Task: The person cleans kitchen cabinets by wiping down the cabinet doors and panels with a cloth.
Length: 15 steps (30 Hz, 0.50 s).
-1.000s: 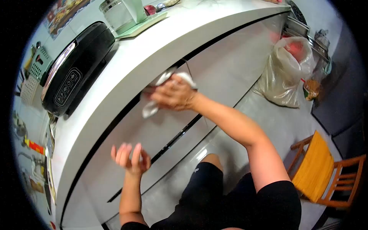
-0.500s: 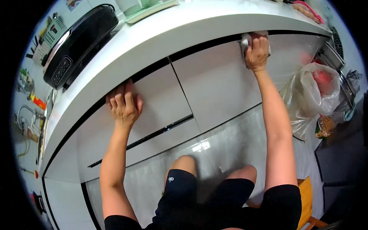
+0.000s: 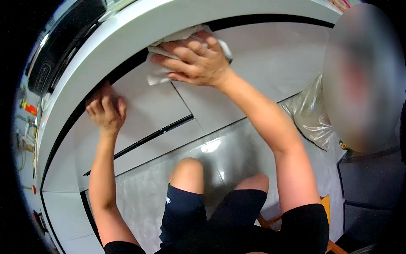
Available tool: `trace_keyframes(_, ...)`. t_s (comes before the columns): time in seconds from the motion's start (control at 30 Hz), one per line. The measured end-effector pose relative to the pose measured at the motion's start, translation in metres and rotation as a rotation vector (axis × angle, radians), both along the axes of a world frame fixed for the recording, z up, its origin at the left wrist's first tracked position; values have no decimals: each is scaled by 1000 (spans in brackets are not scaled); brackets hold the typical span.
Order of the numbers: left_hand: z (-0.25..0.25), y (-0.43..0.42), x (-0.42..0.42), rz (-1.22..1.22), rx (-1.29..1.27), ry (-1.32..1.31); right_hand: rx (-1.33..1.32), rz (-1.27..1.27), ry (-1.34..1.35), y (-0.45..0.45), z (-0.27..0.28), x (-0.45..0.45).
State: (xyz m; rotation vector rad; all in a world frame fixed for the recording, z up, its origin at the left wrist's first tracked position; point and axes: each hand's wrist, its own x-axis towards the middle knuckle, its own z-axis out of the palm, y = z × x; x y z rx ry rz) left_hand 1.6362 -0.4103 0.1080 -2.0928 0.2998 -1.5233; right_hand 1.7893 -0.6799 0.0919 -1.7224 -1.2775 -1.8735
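Pressed over a white cloth [image 3: 158, 70], my right hand [image 3: 198, 61] lies against the top edge of the white cabinet fronts [image 3: 262, 63], just under the counter. The cloth sticks out on both sides of its fingers. My left hand [image 3: 105, 111] is farther left, with its fingertips at the black gap [image 3: 67, 114] beneath the counter edge. Its fingers are bent and its thumb stands apart; I see nothing in it.
On the counter [image 3: 118, 34] at the upper left stands a black appliance [image 3: 63, 46]. A plastic bag [image 3: 311, 114] sits on the floor at the right, beside a blurred area. Part of a wooden chair [image 3: 325, 207] shows behind my right arm.
My right hand has moved left along the cabinet's top edge with the cloth, from near the bag to the middle. My left hand remains at the gap. The view has shifted.
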Motion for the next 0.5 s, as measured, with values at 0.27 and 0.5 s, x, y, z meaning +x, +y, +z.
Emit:
trace_keyframes(0.27,1,-2,2,-11,28,22,337,-177,179,-149,-25,90)
trace_keyframes(0.5,5,-8,0,-20,64,44,724,-238,449,-178,-51,108)
